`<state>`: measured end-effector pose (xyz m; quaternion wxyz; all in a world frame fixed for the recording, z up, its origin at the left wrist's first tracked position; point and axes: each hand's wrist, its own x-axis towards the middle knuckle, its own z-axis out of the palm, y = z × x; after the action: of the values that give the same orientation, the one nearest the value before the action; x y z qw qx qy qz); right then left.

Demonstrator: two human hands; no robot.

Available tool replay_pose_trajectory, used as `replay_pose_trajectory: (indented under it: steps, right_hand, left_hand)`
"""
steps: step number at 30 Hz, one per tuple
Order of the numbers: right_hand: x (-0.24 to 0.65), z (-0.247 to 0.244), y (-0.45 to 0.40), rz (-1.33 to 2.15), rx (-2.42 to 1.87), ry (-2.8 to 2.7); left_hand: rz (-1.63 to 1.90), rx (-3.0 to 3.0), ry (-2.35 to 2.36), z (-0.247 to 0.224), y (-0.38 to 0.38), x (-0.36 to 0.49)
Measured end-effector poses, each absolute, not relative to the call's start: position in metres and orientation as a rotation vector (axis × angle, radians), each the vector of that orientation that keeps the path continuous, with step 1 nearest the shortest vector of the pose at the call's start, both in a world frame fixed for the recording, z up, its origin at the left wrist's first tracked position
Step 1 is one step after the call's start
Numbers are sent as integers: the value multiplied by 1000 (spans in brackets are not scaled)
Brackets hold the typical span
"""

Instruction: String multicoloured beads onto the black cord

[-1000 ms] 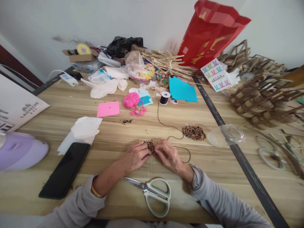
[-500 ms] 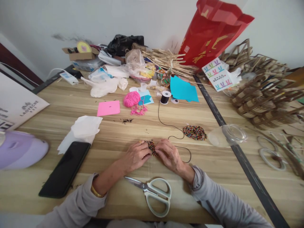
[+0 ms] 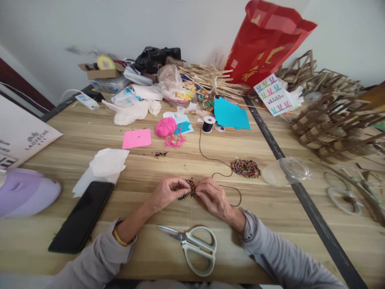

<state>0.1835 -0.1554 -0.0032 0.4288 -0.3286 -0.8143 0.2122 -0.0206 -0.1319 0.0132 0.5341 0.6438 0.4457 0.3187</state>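
Scissors (image 3: 195, 248) nearest, at lower centre; a bead cluster (image 3: 191, 192) just beyond, mid-frame.
The cluster looks light and limp, its small round beads probably slippery, best pinched at the edges. The left hand (image 3: 165, 194), fingers curled, pinches near its middle; the right hand (image 3: 214, 196), closed more tightly, grips its right edge. Farther up, black cord (image 3: 215, 159) meets its spool (image 3: 208, 125).
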Motion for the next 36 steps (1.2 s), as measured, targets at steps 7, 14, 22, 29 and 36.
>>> replay_pose_trajectory:
  steps: [7,14,22,29,36]
  right_hand:
    - [184,-5,-155,565,-812,-2056]
    - [183,-5,-155,570,-796,-2064]
    - [183,-4,-155,585,-816,-2075]
    - [181,-2,-155,592,-828,-2084]
    - [182,-2,-154,581,-813,-2088]
  left_hand:
    - [741,1424,1012,11,-132,-19]
    - [728,1435,1004,11,-132,-19]
    - [709,1457,1011,10,-133,-18]
    - [685,1476,1020,10,-132,-18]
    - [689,1490,1010,11,-133,-18]
